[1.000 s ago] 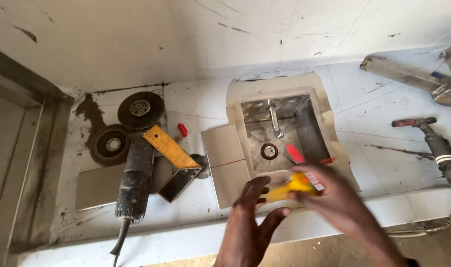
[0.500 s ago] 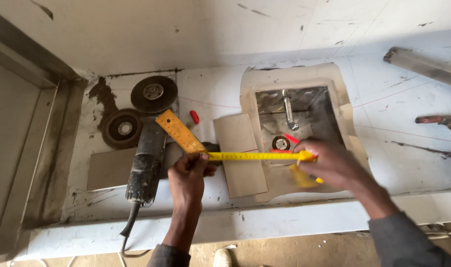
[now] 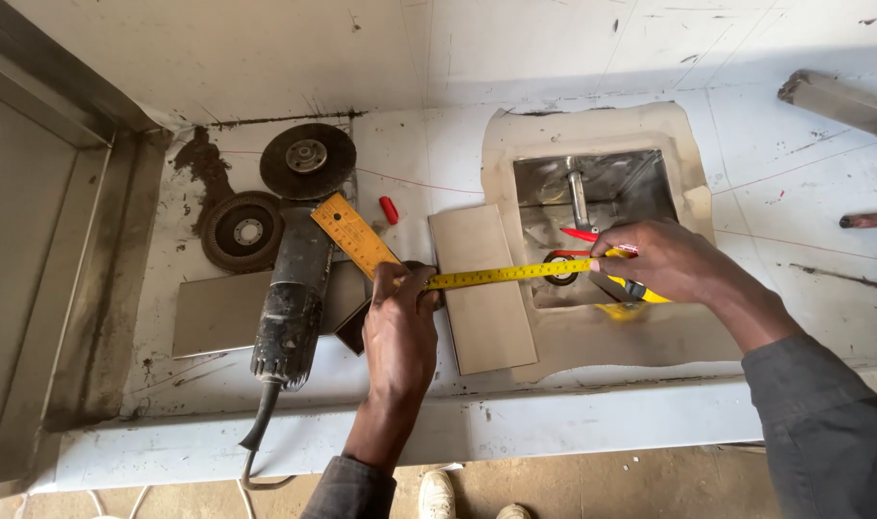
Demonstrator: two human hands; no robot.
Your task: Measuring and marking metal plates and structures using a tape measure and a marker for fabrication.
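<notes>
Yellow tape measure (image 3: 511,276) across beige tile (image 3: 482,288)

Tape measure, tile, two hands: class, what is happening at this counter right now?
A person is measuring. The left hand pins the end of a yellow tape measure at the left edge of a beige tile, while the right hand holds the tape's case and a red pencil over the square cutout. An angle grinder and two discs lie to the left.

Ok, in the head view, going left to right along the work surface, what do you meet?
Grinding disc lying flat → angle grinder → small red cap → left hand → beige tile → right hand holding the yellow tape measure.
</notes>
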